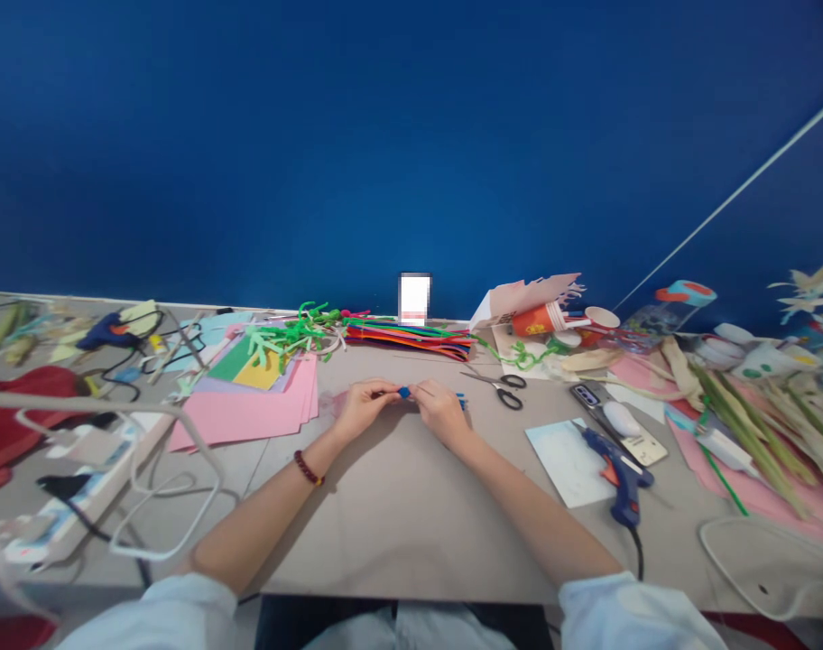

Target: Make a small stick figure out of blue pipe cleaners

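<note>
A small blue piece, likely coiled pipe cleaner, sits between my two hands above the middle of the table. The fingertips of my left hand are pinched on its left side. My right hand is closed at its right side, thumb and finger together. Short blue ends show just beyond the right hand; whether they join the piece I cannot tell. Behind the hands lies a bundle of coloured pipe cleaners. Scissors with black handles rest right of my right hand.
Pink paper sheets and green pipe cleaners lie at left, near a white power strip. At right are a blue glue gun on a white sheet, paper cups and dried husks. A phone stands against the blue wall.
</note>
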`<state>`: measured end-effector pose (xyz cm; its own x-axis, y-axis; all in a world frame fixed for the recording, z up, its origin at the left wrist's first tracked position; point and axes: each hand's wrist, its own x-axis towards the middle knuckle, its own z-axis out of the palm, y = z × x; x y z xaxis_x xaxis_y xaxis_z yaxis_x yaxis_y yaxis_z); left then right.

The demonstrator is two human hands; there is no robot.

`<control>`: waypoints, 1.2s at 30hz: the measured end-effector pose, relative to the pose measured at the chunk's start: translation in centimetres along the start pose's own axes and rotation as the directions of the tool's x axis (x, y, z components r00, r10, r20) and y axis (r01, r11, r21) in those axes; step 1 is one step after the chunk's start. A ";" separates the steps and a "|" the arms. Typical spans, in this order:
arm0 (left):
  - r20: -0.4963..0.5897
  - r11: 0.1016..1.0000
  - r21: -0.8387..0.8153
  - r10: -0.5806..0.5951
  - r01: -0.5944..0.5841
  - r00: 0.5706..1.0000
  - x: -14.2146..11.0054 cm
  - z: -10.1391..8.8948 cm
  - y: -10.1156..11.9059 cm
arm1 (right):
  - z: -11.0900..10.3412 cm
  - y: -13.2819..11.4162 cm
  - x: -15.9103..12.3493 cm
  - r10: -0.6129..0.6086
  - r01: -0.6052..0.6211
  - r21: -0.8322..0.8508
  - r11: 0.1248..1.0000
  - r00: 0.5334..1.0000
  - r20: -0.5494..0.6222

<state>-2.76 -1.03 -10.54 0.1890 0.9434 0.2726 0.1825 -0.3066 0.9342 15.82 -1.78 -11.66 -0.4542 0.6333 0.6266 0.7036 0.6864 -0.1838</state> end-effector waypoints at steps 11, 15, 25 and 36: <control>0.021 0.999 -0.003 0.037 -0.037 0.999 -0.3 0.1 0.1 | 0.0 0.1 -0.2 -0.058 0.061 -0.078 0.995 0.998 0.039; 0.027 1.000 -0.021 0.008 -0.007 1.000 -0.2 0.1 0.3 | 0.1 0.1 -0.2 -0.011 0.013 -0.023 1.000 0.998 0.062; 0.200 0.763 -0.477 -0.388 0.435 0.900 0.2 -0.1 0.5 | -0.3 0.2 0.3 0.081 -0.081 0.174 0.981 0.997 0.006; 0.281 0.640 -0.554 -0.459 0.533 0.843 0.0 -0.5 0.8 | -0.7 -0.4 0.4 -0.060 0.058 0.048 0.997 0.998 0.031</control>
<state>-3.09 -1.27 -9.66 0.3462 0.9003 -0.2638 -0.3170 0.3769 0.8703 15.75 -2.04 -10.87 -0.5120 0.6019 0.6129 0.6490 0.7385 -0.1830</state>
